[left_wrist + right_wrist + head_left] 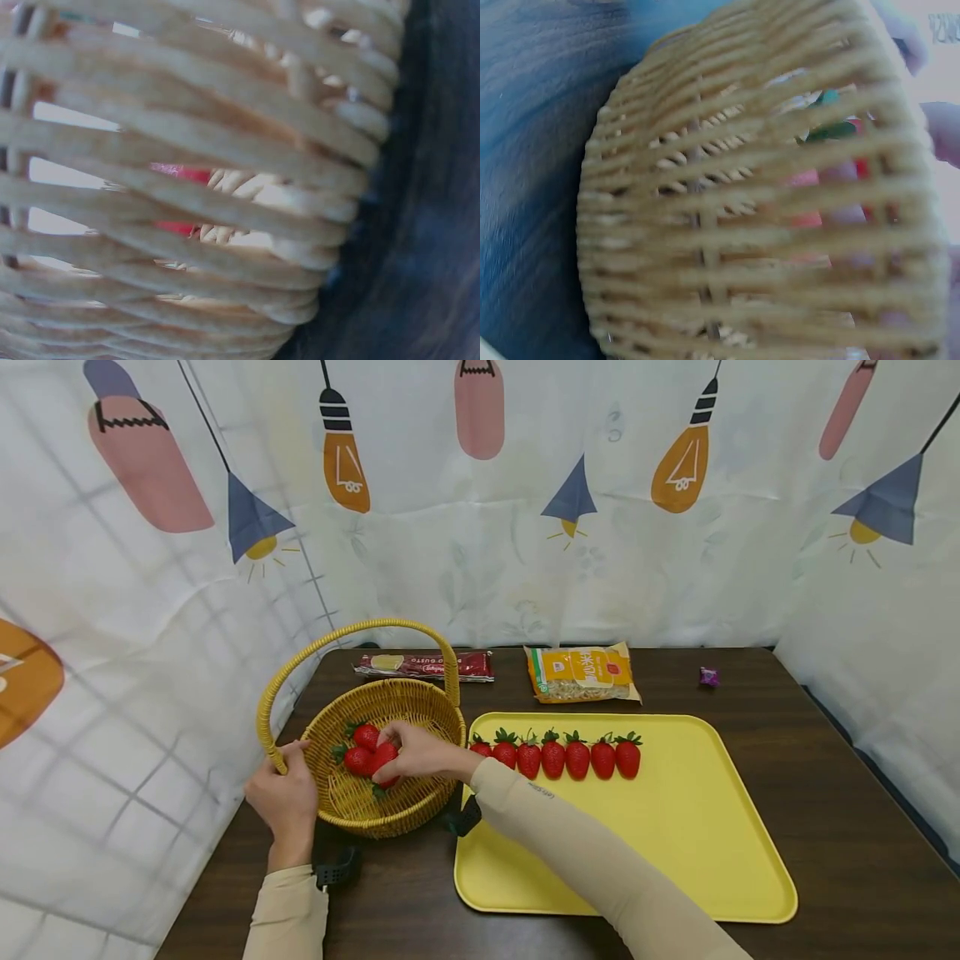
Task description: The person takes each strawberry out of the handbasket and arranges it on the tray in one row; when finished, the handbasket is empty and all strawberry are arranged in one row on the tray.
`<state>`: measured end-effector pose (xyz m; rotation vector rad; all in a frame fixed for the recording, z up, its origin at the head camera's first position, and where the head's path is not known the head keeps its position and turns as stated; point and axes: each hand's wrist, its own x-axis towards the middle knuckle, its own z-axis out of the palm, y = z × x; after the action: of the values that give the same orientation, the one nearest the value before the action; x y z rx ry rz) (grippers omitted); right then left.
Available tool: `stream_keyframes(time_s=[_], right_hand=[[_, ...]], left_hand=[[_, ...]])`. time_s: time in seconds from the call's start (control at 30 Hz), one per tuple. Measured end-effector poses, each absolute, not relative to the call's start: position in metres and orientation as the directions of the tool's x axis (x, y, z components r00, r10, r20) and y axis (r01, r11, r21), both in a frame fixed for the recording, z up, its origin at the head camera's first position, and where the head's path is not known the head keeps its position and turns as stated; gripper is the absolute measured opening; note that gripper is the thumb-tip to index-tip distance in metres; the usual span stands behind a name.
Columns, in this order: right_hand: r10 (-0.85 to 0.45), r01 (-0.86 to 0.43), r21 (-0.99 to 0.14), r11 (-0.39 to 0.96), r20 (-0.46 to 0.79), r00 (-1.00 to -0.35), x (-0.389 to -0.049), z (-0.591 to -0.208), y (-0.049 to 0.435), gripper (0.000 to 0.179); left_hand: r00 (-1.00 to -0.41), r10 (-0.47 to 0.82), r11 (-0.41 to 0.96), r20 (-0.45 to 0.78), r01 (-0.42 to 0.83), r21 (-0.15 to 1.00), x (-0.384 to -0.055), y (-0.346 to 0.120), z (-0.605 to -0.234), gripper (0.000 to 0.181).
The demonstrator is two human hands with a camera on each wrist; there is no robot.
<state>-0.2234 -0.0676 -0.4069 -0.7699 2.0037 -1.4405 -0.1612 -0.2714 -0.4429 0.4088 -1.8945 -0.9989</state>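
A yellow wicker basket (405,824) with a tall hooped handle stands at the left of the table. My left hand (285,793) grips its left rim, at the foot of the handle. Reaching inside, my right hand (420,752) pinches a strawberry (385,757) between thumb and fingers. Two other strawberries, one farther back (366,737) and one to the left (357,762), lie beside it with green leaves showing. Woven wicker fills most of both wrist views; red fruit shows through the gaps in the right wrist view.
Right of the basket lies a yellow tray (675,852) with several strawberries (577,758) in a row near its back edge. Behind are a dark red packet (472,666), a yellow food bag (581,674) and a small purple wrapped piece (708,677). A patterned curtain hangs behind the table.
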Motion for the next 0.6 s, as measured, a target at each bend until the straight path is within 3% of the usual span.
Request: stream_keyframes(time_s=[0.4, 0.6], right_hand=[[-0.714, -0.264, -0.917, 0.3, -0.033, -0.699, -0.226, -0.397, -0.037, 0.033], [-0.707, -0.239, -0.934, 0.264, -0.018, -0.707, -0.227, -0.397, -0.021, 0.034]], left_hand=[[-0.504, -0.636, 0.62, 0.585, 0.118, 0.776, -0.161, -0.271, -0.443, 0.036], [-0.501, -0.633, 0.625, 0.59, 0.119, 0.772, -0.161, -0.27, -0.442, 0.036]])
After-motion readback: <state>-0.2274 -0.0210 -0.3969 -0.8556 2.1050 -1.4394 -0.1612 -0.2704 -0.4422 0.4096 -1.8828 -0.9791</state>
